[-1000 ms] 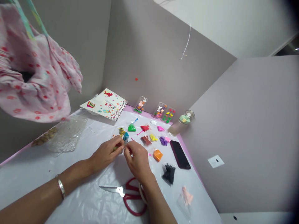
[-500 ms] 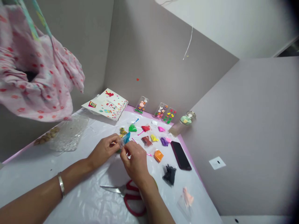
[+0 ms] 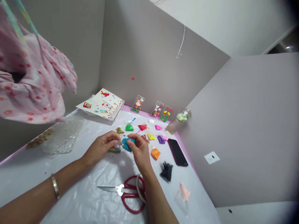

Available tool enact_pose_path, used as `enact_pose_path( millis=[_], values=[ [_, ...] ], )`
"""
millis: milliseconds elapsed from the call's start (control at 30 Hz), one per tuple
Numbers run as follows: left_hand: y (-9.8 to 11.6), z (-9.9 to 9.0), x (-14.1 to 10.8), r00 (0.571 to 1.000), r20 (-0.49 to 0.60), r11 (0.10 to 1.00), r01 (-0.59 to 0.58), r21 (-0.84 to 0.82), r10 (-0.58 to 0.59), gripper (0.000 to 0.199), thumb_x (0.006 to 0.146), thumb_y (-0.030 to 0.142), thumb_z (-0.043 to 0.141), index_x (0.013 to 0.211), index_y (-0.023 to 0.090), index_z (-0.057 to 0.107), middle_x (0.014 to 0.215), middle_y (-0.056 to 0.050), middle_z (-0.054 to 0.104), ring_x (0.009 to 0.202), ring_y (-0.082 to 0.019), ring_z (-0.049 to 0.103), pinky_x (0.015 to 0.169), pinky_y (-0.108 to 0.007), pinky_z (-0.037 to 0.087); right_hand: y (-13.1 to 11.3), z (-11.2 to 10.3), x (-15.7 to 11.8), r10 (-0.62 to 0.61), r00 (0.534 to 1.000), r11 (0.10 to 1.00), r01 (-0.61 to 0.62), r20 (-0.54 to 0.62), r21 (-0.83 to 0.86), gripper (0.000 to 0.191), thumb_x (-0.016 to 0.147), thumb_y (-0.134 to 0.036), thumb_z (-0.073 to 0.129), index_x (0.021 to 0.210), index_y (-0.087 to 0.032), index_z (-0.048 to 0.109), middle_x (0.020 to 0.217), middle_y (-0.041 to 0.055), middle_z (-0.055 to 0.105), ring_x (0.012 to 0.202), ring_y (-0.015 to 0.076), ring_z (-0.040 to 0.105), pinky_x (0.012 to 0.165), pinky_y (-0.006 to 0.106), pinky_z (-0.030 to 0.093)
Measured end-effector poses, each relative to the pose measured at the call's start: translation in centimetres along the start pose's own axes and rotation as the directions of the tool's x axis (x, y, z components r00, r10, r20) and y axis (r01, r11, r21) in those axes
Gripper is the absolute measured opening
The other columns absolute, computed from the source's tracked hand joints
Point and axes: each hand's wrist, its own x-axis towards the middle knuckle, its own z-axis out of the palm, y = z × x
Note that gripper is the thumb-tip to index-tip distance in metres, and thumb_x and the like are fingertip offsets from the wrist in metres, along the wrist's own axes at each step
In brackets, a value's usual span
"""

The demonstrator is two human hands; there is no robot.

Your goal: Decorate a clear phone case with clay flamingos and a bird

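Note:
My right hand [image 3: 142, 153] pinches a lump of bright blue modelling clay [image 3: 126, 143] between thumb and fingers. Close beside it, the fingers of my left hand [image 3: 102, 145] are closed on a crumpled clear plastic bag [image 3: 118, 143] that reaches toward the clay. Whether the clay is fully outside the bag, I cannot tell. A small multicoloured piece [image 3: 115, 150] lies beneath my hands, partly covered. Red-handled scissors [image 3: 120, 189] rest on the table by my right forearm, blades pointing left. A pale ring [image 3: 139, 189] overlaps their handles.
Several small clay packets, among them green [image 3: 129, 127], orange [image 3: 155, 153] and black [image 3: 166, 171], lie beyond and to the right. A phone [image 3: 177, 152] sits near the right edge. Decorated phone cases [image 3: 157, 109] lean on the wall. Pink cloth [image 3: 39, 84] hangs at upper left.
My right hand has turned and now grips the blue clay, which shows more openly. My left hand holds the clear plastic slightly farther left. The view has shifted a little.

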Motion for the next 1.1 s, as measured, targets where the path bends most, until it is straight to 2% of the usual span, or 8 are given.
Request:
enact_pose_path(
  millis=[133,300,467,533,633,767,900,1100],
  values=[
    [-0.3,-0.4,0.1,1.000,-0.025,0.999,0.007,0.048,-0.006,0.022,0.083,0.045,0.076,0.083,0.023,0.077,0.089,-0.003,0.075,0.087,-0.024,0.073,0.080,-0.037,0.063,-0.3,0.1,-0.1,0.002,0.999,1.000,-0.001,-0.044,0.029,0.021,0.090,-0.039,0.071,0.101,-0.021,0.072,0.087,0.0030,0.073,0.072,0.0181,0.067,0.064,0.029,0.057],
    [-0.5,-0.6,0.2,0.999,-0.020,0.999,0.030,0.045,-0.030,0.032,0.088,0.053,0.071,0.095,0.023,0.079,0.097,-0.006,0.078,0.097,-0.028,0.075,0.081,-0.039,0.063,-0.9,-0.2,-0.4,-0.022,0.995,0.999,0.018,-0.096,-0.038,0.017,0.090,-0.033,0.071,0.102,-0.022,0.074,0.097,0.0048,0.075,0.084,0.0203,0.068,0.071,0.031,0.057],
    [-0.4,-0.5,0.2,1.000,-0.005,0.999,0.028,0.041,-0.028,0.035,0.080,0.056,0.080,0.084,0.022,0.072,0.084,-0.002,0.073,0.077,-0.022,0.072,0.072,-0.035,0.060,-1.3,0.1,-0.6,-0.060,0.995,0.994,0.051,-0.084,-0.099,0.013,0.089,-0.029,0.071,0.100,-0.023,0.075,0.096,0.0043,0.076,0.087,0.0218,0.069,0.079,0.034,0.057],
    [-0.2,-0.5,0.2,1.000,-0.012,0.999,0.009,0.045,-0.009,0.037,0.083,0.058,0.077,0.079,0.022,0.070,0.090,-0.003,0.072,0.077,-0.021,0.070,0.072,-0.035,0.060,-1.1,0.3,-0.6,-0.068,0.992,0.991,0.054,-0.109,-0.123,0.011,0.090,-0.028,0.070,0.099,-0.022,0.074,0.096,0.0043,0.076,0.089,0.0221,0.069,0.081,0.034,0.056],
    [0.3,-0.6,0.1,0.999,-0.029,0.996,-0.036,0.077,0.039,0.038,0.085,0.060,0.074,0.079,0.023,0.073,0.106,-0.005,0.071,0.089,-0.023,0.071,0.081,-0.037,0.061,-0.7,0.5,-0.6,-0.067,0.988,0.988,0.047,-0.139,-0.145,0.010,0.092,-0.027,0.068,0.099,-0.022,0.072,0.095,0.0043,0.076,0.087,0.0218,0.070,0.079,0.034,0.056],
    [0.1,-0.7,0.1,0.992,-0.079,0.983,-0.080,0.164,0.094,0.040,0.091,0.063,0.068,0.087,0.025,0.080,0.107,-0.006,0.071,0.109,-0.029,0.067,0.100,-0.043,0.056,-0.4,0.4,-0.5,-0.075,0.986,0.986,0.051,-0.147,-0.157,0.011,0.093,-0.028,0.067,0.101,-0.021,0.072,0.098,0.0048,0.076,0.088,0.0218,0.071,0.078,0.033,0.057],
    [-0.5,-0.8,0.2,0.989,-0.104,0.972,-0.077,0.221,0.102,0.037,0.088,0.059,0.070,0.091,0.025,0.083,0.100,-0.005,0.074,0.101,-0.029,0.068,0.102,-0.047,0.053,-0.5,0.4,-0.6,-0.099,0.987,0.984,0.078,-0.123,-0.161,0.011,0.093,-0.027,0.067,0.102,-0.022,0.072,0.098,0.0046,0.077,0.089,0.0217,0.071,0.079,0.033,0.057],
    [-0.4,-0.8,0.2,0.986,-0.110,0.957,-0.090,0.275,0.125,0.026,0.078,0.050,0.079,0.083,0.025,0.084,0.083,-0.003,0.070,0.086,-0.026,0.064,0.088,-0.043,0.053,-0.6,0.6,-0.7,-0.140,0.987,0.978,0.125,-0.079,-0.167,0.012,0.094,-0.026,0.066,0.102,-0.022,0.073,0.099,0.0048,0.077,0.092,0.0218,0.070,0.083,0.033,0.056]
  ],
)
